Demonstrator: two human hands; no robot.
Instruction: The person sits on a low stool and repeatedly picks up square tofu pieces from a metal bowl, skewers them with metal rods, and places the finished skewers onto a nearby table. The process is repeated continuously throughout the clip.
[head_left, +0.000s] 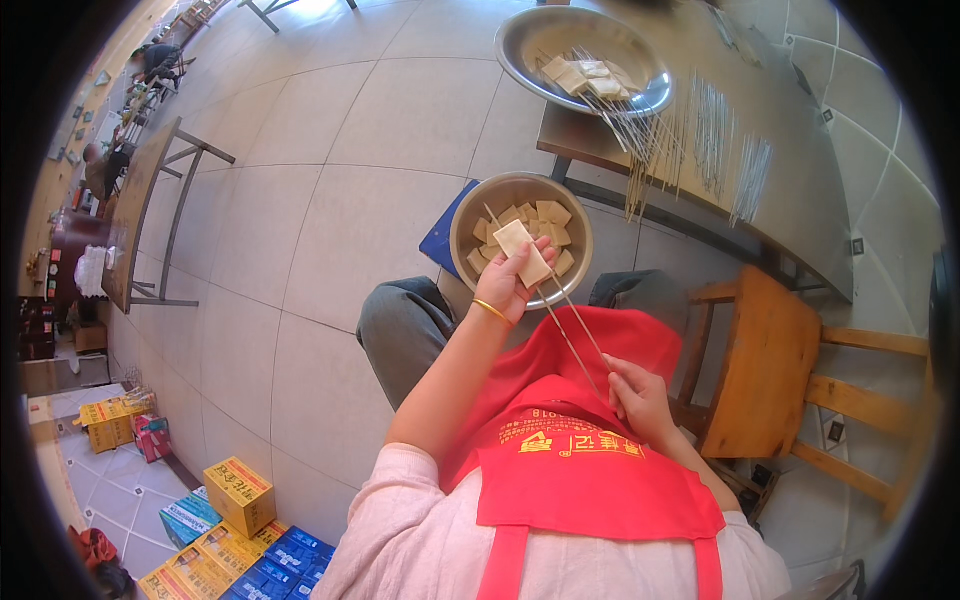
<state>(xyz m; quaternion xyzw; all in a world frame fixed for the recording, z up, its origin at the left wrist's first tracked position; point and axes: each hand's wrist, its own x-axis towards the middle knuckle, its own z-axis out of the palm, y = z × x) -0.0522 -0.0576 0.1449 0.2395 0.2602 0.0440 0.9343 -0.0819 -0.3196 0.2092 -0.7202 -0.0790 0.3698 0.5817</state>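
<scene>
My left hand holds a pale rectangular slab of tofu above a metal bowl. Two thin skewers run from the slab back toward my lap, and one pointed tip shows past its far end. The near ends of the skewers meet my right hand, whose thumb and fingers pinch at least one of them; whether both are gripped is hard to tell. More tofu pieces lie loose in the bowl under my left hand.
A wide steel basin with skewered slabs stands on the table at upper right. Loose skewers lie there, some overhanging its edge. A wooden chair is at my right; cartons are stacked at lower left.
</scene>
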